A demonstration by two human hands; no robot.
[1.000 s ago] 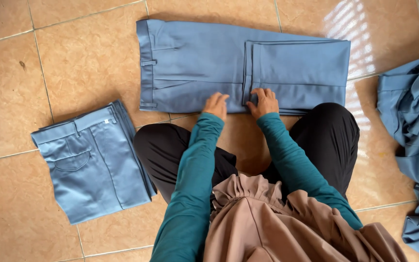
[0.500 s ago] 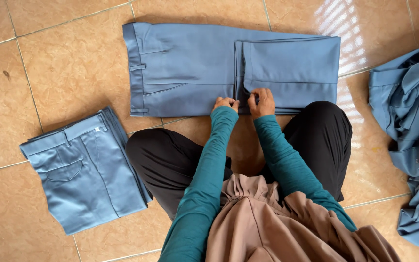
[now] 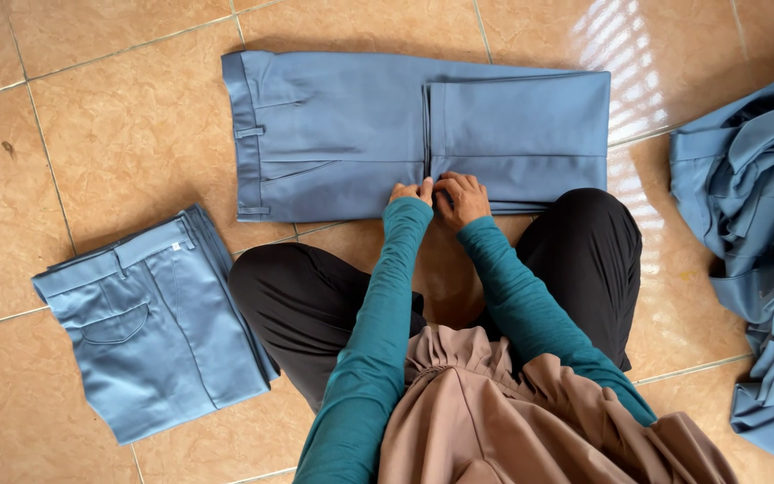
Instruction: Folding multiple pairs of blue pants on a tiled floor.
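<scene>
A pair of blue trousers (image 3: 342, 134) lies flat on the tiled floor, waistband to the left, with the leg ends folded back over the right half (image 3: 521, 125). My left hand (image 3: 412, 192) and my right hand (image 3: 460, 195) meet at the near edge of the trousers, right at the folded hem. The fingers of both pinch the cloth there. Teal sleeves cover both arms.
A folded stack of blue trousers (image 3: 154, 327) sits on the floor at the left. An unfolded heap of blue clothes (image 3: 759, 251) lies at the right. My crossed legs in black (image 3: 315, 305) are directly below the hands.
My hands have drawn together at the near edge of the trousers, from spread flat on the cloth to pinching the folded hem. The view has shifted slightly.
</scene>
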